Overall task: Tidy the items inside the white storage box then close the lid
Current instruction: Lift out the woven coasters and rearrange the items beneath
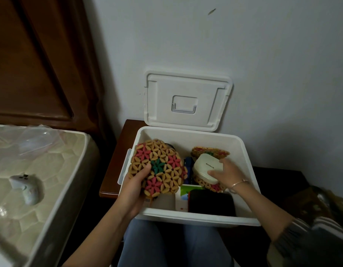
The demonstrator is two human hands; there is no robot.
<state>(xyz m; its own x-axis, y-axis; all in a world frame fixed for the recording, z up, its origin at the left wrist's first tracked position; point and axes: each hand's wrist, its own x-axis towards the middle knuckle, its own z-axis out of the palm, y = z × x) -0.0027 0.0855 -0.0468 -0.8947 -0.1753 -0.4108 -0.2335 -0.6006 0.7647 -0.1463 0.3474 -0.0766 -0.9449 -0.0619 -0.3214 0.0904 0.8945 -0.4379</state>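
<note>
1. Nearest are the person's knees [166,245] in blue jeans, just below the near wall of the white box [186,216].
2. The box stands open on a brown tabletop [112,170], its near edge above the knees.
3. Inside, against the near wall, a black pouch [211,202] lies at the right. A green-and-white card [186,191] shows just left of it.
4. The left hand [133,191] holds a round flower-patterned mat [157,168] over the box's left half. Its grip is closed on the mat's near edge, with the thumb on the face and the fingers curled beneath. The mat tilts up toward the camera.
5. The right hand [226,174], with a thin bracelet [239,183] at the wrist, reaches into the right half. Its grip is curled round the right side of a white case [205,167] that bears small lettering.
6. A second mat [209,184] lies under the case, and a third mat [210,152] sits just beyond it.
7. A blue thing [189,166], too hidden to identify, lies between the held mat and the case.
8. The lid [187,101] stands upright behind the box and leans on the pale wall [244,45].
9. At the left is a bed [51,170] with a white controller [26,187] on it. A dark wooden headboard [31,64] rises behind the bed.
</note>
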